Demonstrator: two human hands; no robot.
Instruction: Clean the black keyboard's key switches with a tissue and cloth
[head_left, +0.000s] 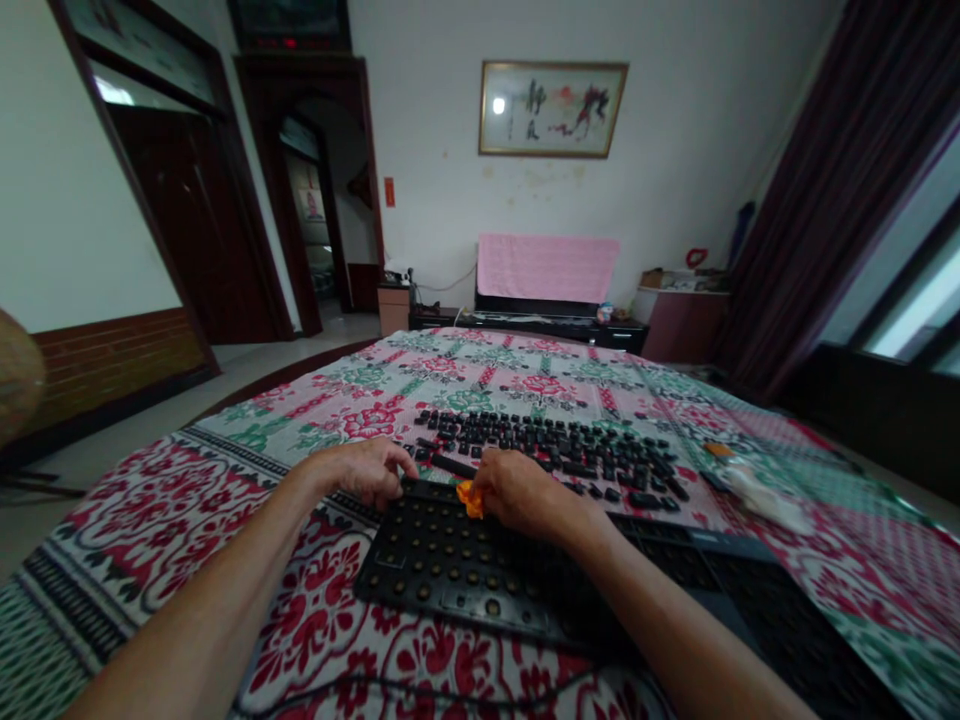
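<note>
A black keyboard base (431,565) without its keycaps lies on the tablecloth, its rows of small domes showing. My left hand (373,470) has its fingers bent over the base's far left corner, gripping the edge. Pinched in my right hand (517,490) is a crumpled orange cloth (471,499), pressed against the far edge of the base. Part of the base is hidden under my right forearm. Beyond both hands, many loose black keycaps (555,440) are spread in rough rows. A second black keyboard part (724,550) with open slots lies to the right.
A patterned red, green and white tablecloth (360,630) covers the table. A black cable (442,695) runs along the near side. At the right lie a whitish plastic bag (769,498) and a small orange item (718,450). A pink cloth (547,265) hangs beyond the table.
</note>
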